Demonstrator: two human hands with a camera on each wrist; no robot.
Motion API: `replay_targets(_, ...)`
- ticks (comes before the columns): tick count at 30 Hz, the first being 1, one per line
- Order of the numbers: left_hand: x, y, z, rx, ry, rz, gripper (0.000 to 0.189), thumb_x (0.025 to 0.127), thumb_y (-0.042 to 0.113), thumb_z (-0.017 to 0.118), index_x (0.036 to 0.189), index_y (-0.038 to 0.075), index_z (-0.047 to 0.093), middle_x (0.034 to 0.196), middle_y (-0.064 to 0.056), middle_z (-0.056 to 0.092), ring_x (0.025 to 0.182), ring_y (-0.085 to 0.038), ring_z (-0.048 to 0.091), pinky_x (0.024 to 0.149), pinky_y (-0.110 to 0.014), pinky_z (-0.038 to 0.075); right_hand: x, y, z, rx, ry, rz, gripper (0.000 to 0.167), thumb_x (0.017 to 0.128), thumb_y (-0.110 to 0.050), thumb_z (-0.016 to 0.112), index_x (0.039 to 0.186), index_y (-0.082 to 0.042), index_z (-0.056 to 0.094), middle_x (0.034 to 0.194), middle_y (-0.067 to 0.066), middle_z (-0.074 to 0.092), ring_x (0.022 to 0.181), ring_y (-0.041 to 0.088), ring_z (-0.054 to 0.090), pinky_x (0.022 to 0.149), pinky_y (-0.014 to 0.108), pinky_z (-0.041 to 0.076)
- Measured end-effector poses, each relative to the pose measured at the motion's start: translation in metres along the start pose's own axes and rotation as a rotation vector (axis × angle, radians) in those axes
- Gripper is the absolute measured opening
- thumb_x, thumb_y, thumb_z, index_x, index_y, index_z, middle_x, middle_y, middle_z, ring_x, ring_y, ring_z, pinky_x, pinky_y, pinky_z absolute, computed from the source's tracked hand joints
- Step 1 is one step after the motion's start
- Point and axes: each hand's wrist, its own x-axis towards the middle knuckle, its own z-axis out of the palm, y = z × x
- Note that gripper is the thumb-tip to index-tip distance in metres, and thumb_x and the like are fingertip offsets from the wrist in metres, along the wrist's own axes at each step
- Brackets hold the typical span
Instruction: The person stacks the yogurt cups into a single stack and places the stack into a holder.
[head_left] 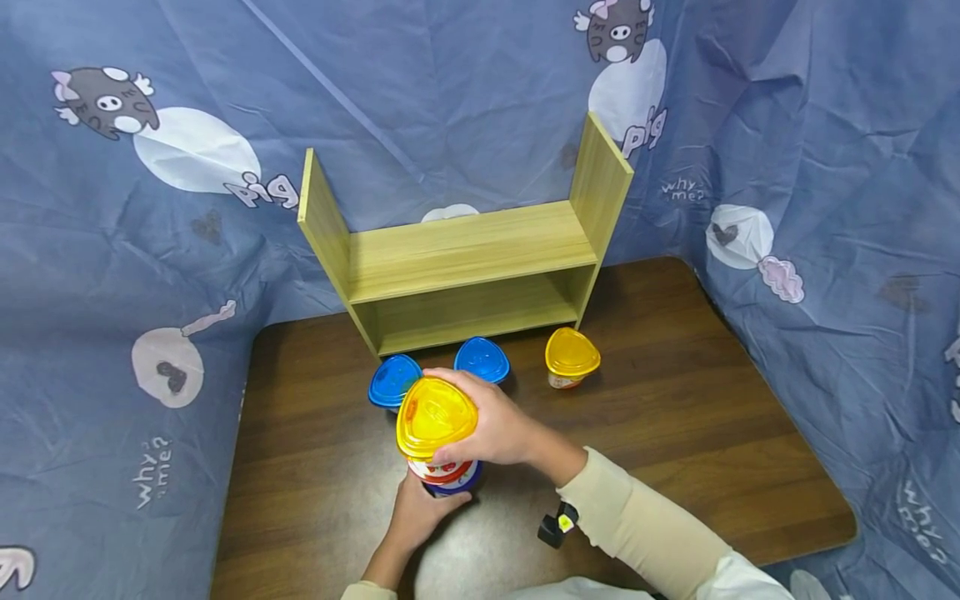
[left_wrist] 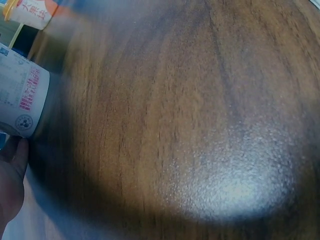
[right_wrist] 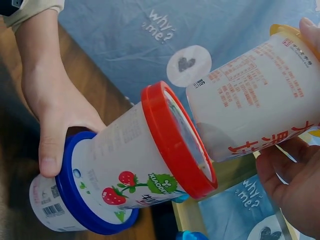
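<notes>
In the head view my right hand (head_left: pixel 498 425) grips a tub with a yellow lid (head_left: pixel 435 417). Its base is right at the red lid (right_wrist: pixel 172 142) of a strawberry-printed tub (right_wrist: pixel 132 175) in the right wrist view. Under that one is a tub with a dark blue lid (right_wrist: pixel 75 170), so the three form a stack. My left hand (head_left: pixel 422 510) grips the lowest tub near its lid, thumb on the near side. In the left wrist view, part of a white tub (left_wrist: pixel 20 92) shows above the left hand (left_wrist: pixel 11 180).
Two blue-lidded tubs (head_left: pixel 482 358) (head_left: pixel 393 379) and another yellow-lidded tub (head_left: pixel 572 354) stand in front of a two-level wooden shelf (head_left: pixel 472 250). The brown table (head_left: pixel 675 433) is bordered by a blue printed cloth (head_left: pixel 450 100). A small black device (head_left: pixel 557 527) is near the right sleeve.
</notes>
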Motion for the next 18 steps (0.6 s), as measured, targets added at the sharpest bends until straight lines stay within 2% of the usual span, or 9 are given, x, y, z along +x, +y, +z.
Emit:
replay_targets(2, 0.0, -0.003, 0.0, 0.011, 0.004, 0.005, 0.086, 0.066, 0.012, 0.096, 0.136, 0.019, 0.046, 0.121, 0.003, 0.063, 0.107, -0.015, 0.062, 0.097, -0.037, 0.051, 0.0, 0.001, 0.001, -0.013, 0.001, -0.004, 0.092, 0.074, -0.026, 0.09, 0.151, -0.016, 0.041, 0.131, 0.005, 0.058, 0.111, 0.017, 0.058, 0.09, 0.034, 0.054)
replay_targets(4, 0.003, -0.016, 0.002, 0.01, 0.009, 0.004, 0.089, 0.065, 0.015, 0.097, 0.136, 0.023, 0.046, 0.122, 0.004, 0.063, 0.108, -0.015, 0.062, 0.098, -0.039, 0.05, 0.0, 0.007, 0.002, -0.031, 0.007, -0.019, 0.094, 0.072, -0.027, 0.091, 0.152, -0.017, 0.042, 0.131, 0.004, 0.058, 0.112, 0.017, 0.058, 0.09, 0.034, 0.054)
replay_targets(5, 0.004, -0.017, 0.002, 0.01, 0.009, 0.01, 0.088, 0.065, 0.016, 0.097, 0.136, 0.024, 0.046, 0.121, 0.005, 0.063, 0.107, -0.014, 0.062, 0.098, -0.039, 0.05, 0.0, 0.008, 0.002, -0.037, 0.008, -0.024, 0.094, 0.072, -0.027, 0.091, 0.151, -0.016, 0.042, 0.131, 0.004, 0.058, 0.112, 0.017, 0.058, 0.09, 0.034, 0.054)
replay_targets(10, 0.004, -0.019, 0.002, 0.003, 0.007, 0.021, 0.088, 0.065, 0.019, 0.097, 0.136, 0.025, 0.046, 0.121, 0.004, 0.063, 0.107, -0.015, 0.062, 0.097, -0.04, 0.05, 0.001, 0.009, 0.003, -0.05, 0.014, -0.028, 0.095, 0.072, -0.025, 0.091, 0.151, -0.011, 0.041, 0.132, 0.005, 0.058, 0.112, 0.018, 0.058, 0.091, 0.034, 0.054)
replay_targets(18, 0.004, -0.018, 0.002, -0.015, 0.001, 0.027, 0.088, 0.068, 0.02, 0.096, 0.138, 0.024, 0.044, 0.124, 0.003, 0.062, 0.109, -0.018, 0.061, 0.099, -0.04, 0.05, -0.001, 0.01, 0.005, -0.058, 0.008, 0.005, 0.094, 0.073, -0.028, 0.09, 0.152, -0.018, 0.041, 0.134, 0.003, 0.056, 0.113, 0.017, 0.057, 0.091, 0.034, 0.053)
